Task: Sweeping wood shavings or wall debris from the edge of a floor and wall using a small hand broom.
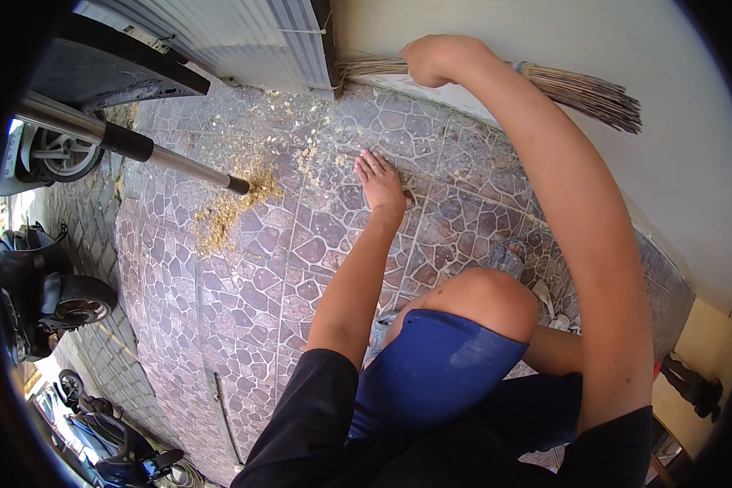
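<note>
My right hand (433,60) is closed around a stick broom (581,93) along the foot of the pale wall. The broom's thick bundled end points right, and its thin tips reach left to the edge of a corrugated panel (244,41). My left hand (380,180) is spread with its palm down on the stone-patterned floor tiles (317,244), holding nothing. Yellowish-brown crumbs and shavings (240,207) lie heaped to the left of that hand. More pale bits are scattered between the heap and the panel. My bent knee comes up between my arms.
A metal pole (130,145) with a black collar slants in from the left, its tip over the shavings. Several motorbikes (57,301) stand on the grey paving at the left. A dark slab-like piece (114,65) juts in at upper left. The pale wall (626,49) bounds the right side.
</note>
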The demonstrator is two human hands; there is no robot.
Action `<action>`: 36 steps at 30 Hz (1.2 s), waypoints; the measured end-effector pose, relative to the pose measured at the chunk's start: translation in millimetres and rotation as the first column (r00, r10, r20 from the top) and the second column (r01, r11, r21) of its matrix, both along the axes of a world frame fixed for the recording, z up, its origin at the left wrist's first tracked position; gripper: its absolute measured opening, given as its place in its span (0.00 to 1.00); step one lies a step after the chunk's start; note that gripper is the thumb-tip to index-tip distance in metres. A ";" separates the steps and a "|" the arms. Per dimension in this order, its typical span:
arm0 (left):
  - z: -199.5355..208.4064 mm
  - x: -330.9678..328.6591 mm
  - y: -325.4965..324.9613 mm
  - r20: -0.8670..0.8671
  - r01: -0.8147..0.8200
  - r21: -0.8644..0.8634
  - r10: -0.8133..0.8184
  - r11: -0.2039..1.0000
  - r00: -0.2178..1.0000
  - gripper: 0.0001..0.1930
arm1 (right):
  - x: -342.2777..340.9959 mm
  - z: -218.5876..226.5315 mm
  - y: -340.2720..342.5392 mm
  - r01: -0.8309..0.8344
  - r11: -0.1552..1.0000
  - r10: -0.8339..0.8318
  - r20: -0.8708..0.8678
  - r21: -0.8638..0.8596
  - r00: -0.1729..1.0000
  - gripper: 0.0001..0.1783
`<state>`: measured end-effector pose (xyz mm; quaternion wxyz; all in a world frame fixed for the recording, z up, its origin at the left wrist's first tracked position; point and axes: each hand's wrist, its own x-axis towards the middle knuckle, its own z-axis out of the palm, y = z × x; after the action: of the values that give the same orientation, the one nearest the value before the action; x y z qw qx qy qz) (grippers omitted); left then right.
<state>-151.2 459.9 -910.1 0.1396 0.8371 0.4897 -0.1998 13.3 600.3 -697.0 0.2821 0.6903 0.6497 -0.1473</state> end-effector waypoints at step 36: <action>-0.8 -4.0 0.3 -0.047 0.001 0.018 0.000 1.000 0.999 0.67 | -3.5 -8.9 -31.2 0.181 0.963 -0.199 -0.077 -0.198 0.977 0.29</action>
<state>-155.2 460.3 -911.0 0.1203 0.8336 0.4943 -0.2152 9.8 569.1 -705.9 0.2996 0.7114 0.5763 -0.2683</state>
